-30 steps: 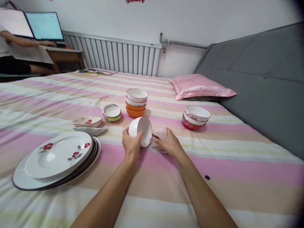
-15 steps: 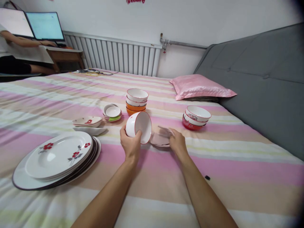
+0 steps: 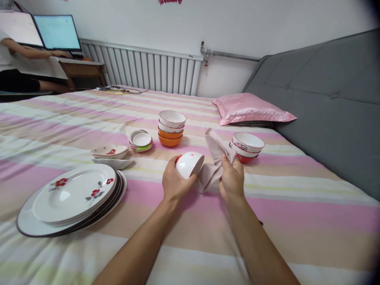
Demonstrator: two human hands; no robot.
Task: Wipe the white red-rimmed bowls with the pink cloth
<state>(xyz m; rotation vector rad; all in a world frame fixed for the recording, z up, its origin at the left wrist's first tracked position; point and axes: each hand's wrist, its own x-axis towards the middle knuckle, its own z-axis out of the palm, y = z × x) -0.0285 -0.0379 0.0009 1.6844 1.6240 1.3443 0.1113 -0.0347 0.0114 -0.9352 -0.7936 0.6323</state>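
My left hand point(image 3: 177, 183) grips a white bowl point(image 3: 189, 164) with a red rim, tilted so its outer side faces up and its opening turns right, away from view. A pale pink cloth point(image 3: 216, 152) is pinched and bunched in my right hand point(image 3: 232, 176), one end standing up and the other hanging beside the bowl's rim. Just behind the bowl stands a stack of white and orange bowls point(image 3: 171, 134). Beyond my right hand is a second stack of red-rimmed bowls point(image 3: 248, 143), partly covered by the cloth.
Stacked plates point(image 3: 71, 194) with red flowers lie at left, near oblong dishes point(image 3: 109, 151) and small saucers point(image 3: 141, 139). A pink pillow point(image 3: 252, 107) rests by the grey headboard point(image 3: 329, 91). A person point(image 3: 26, 51) sits at a desk with monitors. Cables point(image 3: 121, 90) lie at the far edge.
The bowl has turned from showing its inside to showing its outer side, shifting slightly right and down. My right hand has moved a little right and lifted part of the cloth.
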